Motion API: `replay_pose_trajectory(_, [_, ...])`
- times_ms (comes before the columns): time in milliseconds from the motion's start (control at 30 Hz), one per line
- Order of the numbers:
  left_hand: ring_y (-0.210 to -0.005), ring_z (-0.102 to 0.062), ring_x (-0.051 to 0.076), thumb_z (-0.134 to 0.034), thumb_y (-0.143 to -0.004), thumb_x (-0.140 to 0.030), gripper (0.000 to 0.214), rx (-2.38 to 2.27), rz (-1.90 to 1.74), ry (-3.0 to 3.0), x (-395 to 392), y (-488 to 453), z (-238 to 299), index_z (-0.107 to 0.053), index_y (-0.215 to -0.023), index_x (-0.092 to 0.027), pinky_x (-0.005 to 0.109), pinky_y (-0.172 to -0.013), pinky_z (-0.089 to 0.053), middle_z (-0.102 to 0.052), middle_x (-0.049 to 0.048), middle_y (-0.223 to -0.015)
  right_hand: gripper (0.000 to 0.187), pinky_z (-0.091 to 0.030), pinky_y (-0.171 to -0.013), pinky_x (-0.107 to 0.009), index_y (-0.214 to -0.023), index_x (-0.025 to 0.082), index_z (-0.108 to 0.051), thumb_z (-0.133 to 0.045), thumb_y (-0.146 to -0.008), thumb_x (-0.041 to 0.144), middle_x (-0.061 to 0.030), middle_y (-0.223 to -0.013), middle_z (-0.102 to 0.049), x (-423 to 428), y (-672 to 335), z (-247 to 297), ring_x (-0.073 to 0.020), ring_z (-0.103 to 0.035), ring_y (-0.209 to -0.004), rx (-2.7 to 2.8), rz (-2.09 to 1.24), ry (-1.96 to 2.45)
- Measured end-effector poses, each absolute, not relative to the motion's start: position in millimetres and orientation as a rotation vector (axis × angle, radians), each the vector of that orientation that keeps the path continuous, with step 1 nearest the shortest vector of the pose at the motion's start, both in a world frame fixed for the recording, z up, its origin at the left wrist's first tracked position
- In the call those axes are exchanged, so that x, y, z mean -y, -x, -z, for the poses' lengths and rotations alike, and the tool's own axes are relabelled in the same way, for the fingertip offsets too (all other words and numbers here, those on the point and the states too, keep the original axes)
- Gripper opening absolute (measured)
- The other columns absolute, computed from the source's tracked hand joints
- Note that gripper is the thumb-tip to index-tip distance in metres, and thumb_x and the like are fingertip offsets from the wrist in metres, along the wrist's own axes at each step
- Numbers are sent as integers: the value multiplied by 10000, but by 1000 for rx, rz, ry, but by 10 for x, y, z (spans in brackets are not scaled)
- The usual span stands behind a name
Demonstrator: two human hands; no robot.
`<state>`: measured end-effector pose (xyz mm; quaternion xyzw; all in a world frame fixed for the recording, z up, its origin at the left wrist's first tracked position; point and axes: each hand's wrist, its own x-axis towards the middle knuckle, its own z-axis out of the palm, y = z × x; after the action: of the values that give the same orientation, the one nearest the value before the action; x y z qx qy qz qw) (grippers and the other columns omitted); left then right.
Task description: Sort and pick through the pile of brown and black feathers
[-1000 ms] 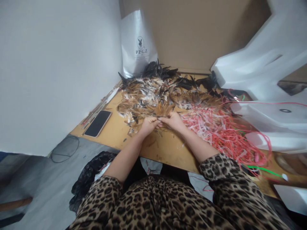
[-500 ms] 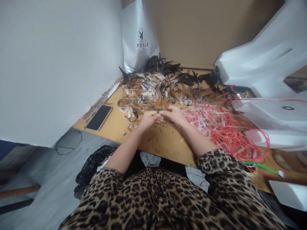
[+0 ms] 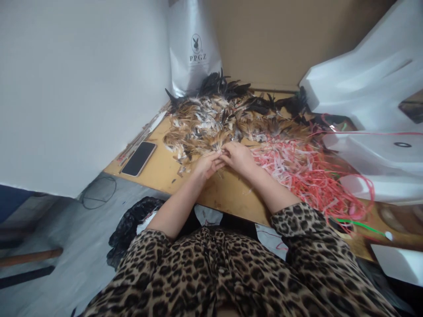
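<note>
My left hand point(image 3: 207, 164) and my right hand point(image 3: 238, 157) meet over the near edge of a feather pile. Both are closed in a pinch, fingertips touching or nearly so. Brown feathers point(image 3: 220, 139) fan out just beyond the fingertips and appear to be held at their base, though the fingers hide how many. Behind lies the spread of brown and white feathers point(image 3: 198, 121), with long black feathers point(image 3: 221, 86) at the back. To the right of my right hand is a tangled heap of pink and red ribbon strips point(image 3: 307, 174).
A phone point(image 3: 139, 159) lies at the left of the wooden table point(image 3: 228, 198). At the back stands a white printed bag point(image 3: 196, 48). White plastic-looking pieces point(image 3: 357, 92) crowd the right side, near a green strip point(image 3: 361, 225). A black plastic bag point(image 3: 132, 229) sits on the floor.
My right hand has turned and bunched over the left fingertips, its fingers now more curled. The brown feathers by the fingers are less blurred. The whole view has shifted slightly.
</note>
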<state>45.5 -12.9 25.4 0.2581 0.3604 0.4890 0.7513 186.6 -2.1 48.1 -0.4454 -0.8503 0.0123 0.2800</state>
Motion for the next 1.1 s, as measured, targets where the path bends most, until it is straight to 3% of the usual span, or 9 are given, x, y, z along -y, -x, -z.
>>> replay_pose_trajectory(167, [-814, -655, 162, -612, -749, -193, 103, -803, -1077, -603, 125, -466, -305, -642, -813, -118, 349, -875, -458, -694, 86, -840, 247, -350, -688, -279, -883, 163, -603, -492, -816, 373, -86, -828, -616, 47, -1854, -524, -199, -535, -783, 2242, 5, 1245])
replay_pose_trajectory(400, [-855, -652, 142, -604, -764, -200, 115, -768, -1130, -674, -9, -369, -166, -635, -828, -109, 255, -827, -464, -694, 97, -891, 180, -366, -611, -226, -793, 157, -652, -566, -723, 299, -14, -718, -647, -155, -2209, -709, -125, -545, -644, 2287, -638, 1249])
replay_pose_trajectory(633, [-745, -658, 109, -576, -784, -184, 89, -741, -1172, -650, -86, -283, -73, -615, -834, -123, 166, -616, -472, -692, 57, -794, 122, -364, -555, -220, -663, 165, -672, -554, -661, 198, 11, -612, -640, -134, -2591, -733, -102, -511, -546, 2388, -838, 1456])
replay_pose_trajectory(933, [-707, -643, 83, -547, -804, -186, 92, -740, -1178, -571, -13, -275, -119, -616, -847, -145, 140, -565, -457, -675, 31, -782, 111, -350, -556, -230, -696, 206, -680, -586, -657, 250, 16, -648, -655, -61, -2633, -581, -113, -534, -568, 2550, -736, 1543])
replay_pose_trajectory(1100, [-699, -641, 86, -540, -804, -181, 90, -716, -1158, -572, -10, -282, -117, -611, -843, -143, 146, -561, -464, -671, 29, -775, 136, -331, -544, -265, -709, 211, -688, -566, -663, 251, -44, -673, -663, 68, -2418, -583, -161, -551, -590, 2673, -390, 1658])
